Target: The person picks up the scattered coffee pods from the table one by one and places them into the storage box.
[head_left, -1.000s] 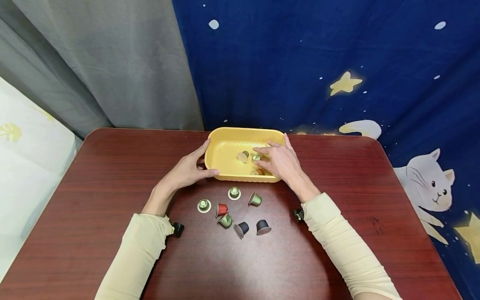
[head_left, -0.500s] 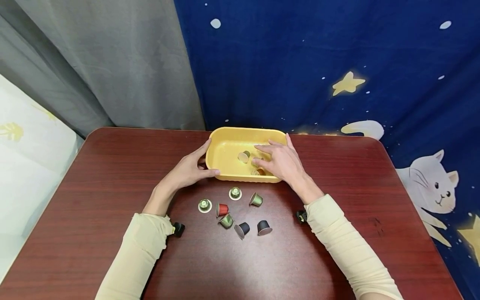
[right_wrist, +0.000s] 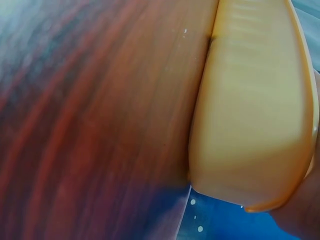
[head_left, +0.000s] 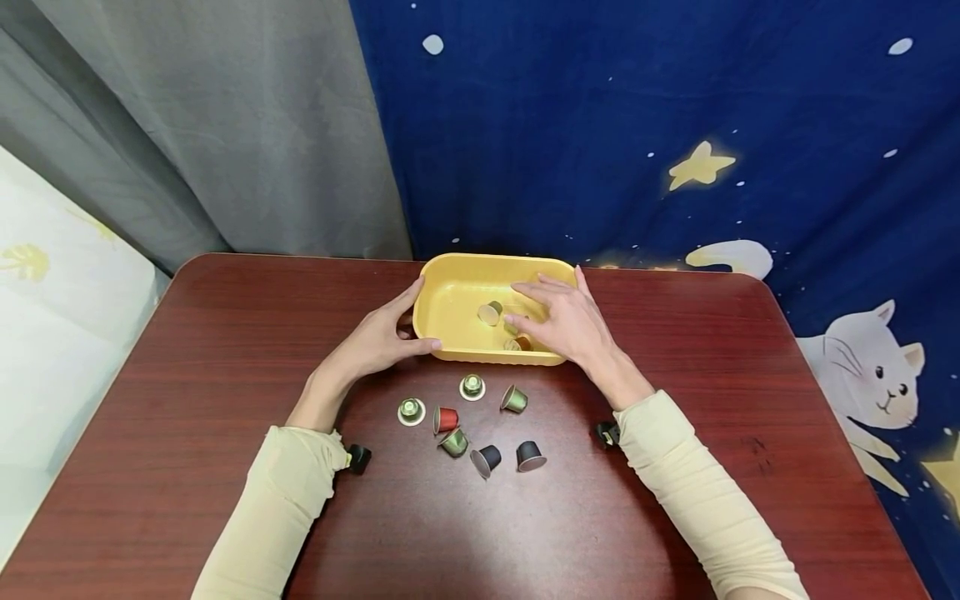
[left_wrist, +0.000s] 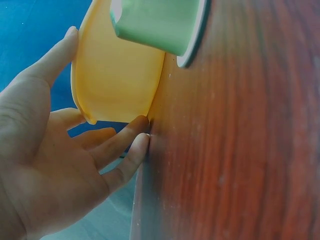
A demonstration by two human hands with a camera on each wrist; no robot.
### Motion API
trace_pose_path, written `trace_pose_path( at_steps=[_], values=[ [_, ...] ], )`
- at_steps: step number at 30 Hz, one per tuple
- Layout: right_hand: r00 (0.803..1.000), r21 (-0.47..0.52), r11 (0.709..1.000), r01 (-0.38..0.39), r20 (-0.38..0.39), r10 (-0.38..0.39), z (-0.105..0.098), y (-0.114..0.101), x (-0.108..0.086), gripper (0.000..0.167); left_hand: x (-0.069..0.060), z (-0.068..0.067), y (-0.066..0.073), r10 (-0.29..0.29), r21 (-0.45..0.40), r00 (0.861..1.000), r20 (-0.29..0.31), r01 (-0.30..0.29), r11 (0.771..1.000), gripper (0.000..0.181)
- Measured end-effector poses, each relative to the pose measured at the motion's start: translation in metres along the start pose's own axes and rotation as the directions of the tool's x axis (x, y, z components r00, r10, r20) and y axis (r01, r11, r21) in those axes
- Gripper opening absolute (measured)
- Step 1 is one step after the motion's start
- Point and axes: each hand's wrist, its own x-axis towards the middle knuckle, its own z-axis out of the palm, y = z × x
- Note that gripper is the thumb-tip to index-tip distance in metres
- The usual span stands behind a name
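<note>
A yellow plastic bin [head_left: 487, 257] stands near the back edge of the table. My left hand [head_left: 372, 340] spans its left end, thumb at the front corner and forefinger by the rear corner. The left wrist view shows those fingers spread, with fingertips against the bin. Over the right end reaches my right hand [head_left: 573, 323], thumb and forefinger spread apart inside and little finger outside the rim. Beneath it lie a coffee capsule with a tan lid [head_left: 489, 314] and an orange-brown capsule [head_left: 522, 342]. Another capsule is mostly hidden by the thumb.
Several coffee capsules lie in front of the bin: green [head_left: 411, 410], red [head_left: 446, 419] and black [head_left: 531, 456] among them. One green capsule [left_wrist: 157, 22] looms close in the left wrist view. A blue curtain [head_left: 525, 125] hangs behind the table [head_left: 225, 350].
A green capsule that showed between my right thumb and forefinger has gone from that gap; the thumb now covers most of a capsule. My left hand stays at the bin.
</note>
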Motion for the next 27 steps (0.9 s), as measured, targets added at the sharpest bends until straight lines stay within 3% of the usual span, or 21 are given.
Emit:
trace_pose_path(
  at_steps=[17,27],
  values=[
    [0.997,-0.006,0.997,0.073,-0.040,-0.073,-0.006,-0.005,-0.007,0.065,-0.001,0.000,0.001,-0.014,0.016,1.000,0.005,0.014,1.000,0.106],
    [0.998,-0.023,0.997,0.067,-0.015,-0.068,-0.017,-0.010,-0.012,0.071,-0.001,0.000,0.001,-0.013,-0.005,1.000,0.006,0.013,1.000,0.106]
  ],
)
